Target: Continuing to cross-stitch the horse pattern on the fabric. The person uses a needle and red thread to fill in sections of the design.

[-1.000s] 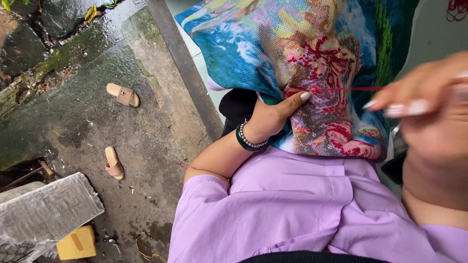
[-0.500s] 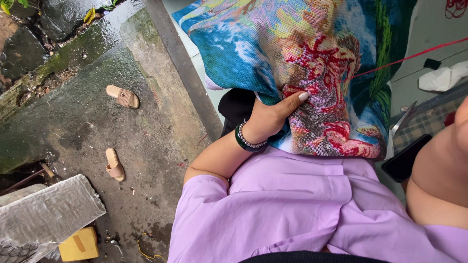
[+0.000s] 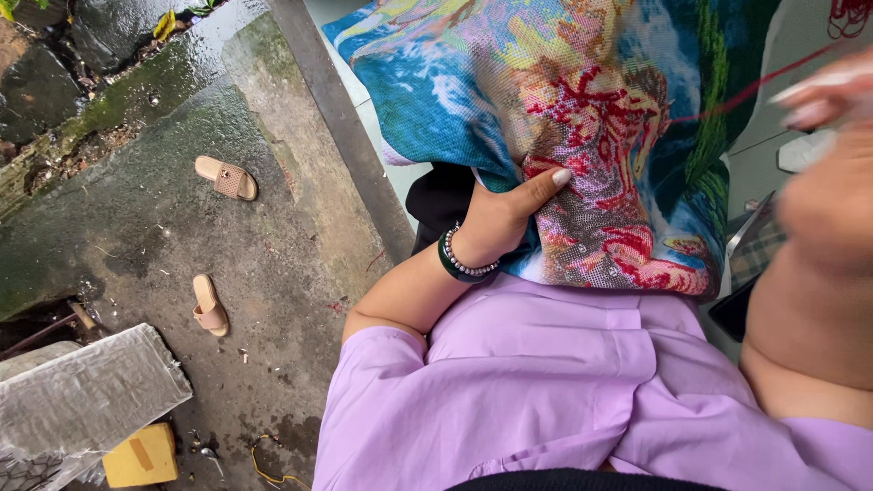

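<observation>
The left hand point(image 3: 505, 218) is closed around a fold of the embroidered cloth point(image 3: 582, 136), thumb stretched flat along the stitched face and the other fingers hidden behind it, so the cloth is gripped from its lower left edge and rises up and to the right, away from the wrist with its dark bead bracelets point(image 3: 462, 262). The right hand point(image 3: 823, 95) sits blurred at the right edge, fingertips pinched together on a red thread point(image 3: 741, 91), which runs taut down and to the left to the cloth's surface; no needle can be made out. The left hand is the nearer one to the cloth. Below lies the lilac shirt point(image 3: 546, 382); off to the left, two tan sandals point(image 3: 227, 177) rest on wet concrete point(image 3: 155, 245).
</observation>
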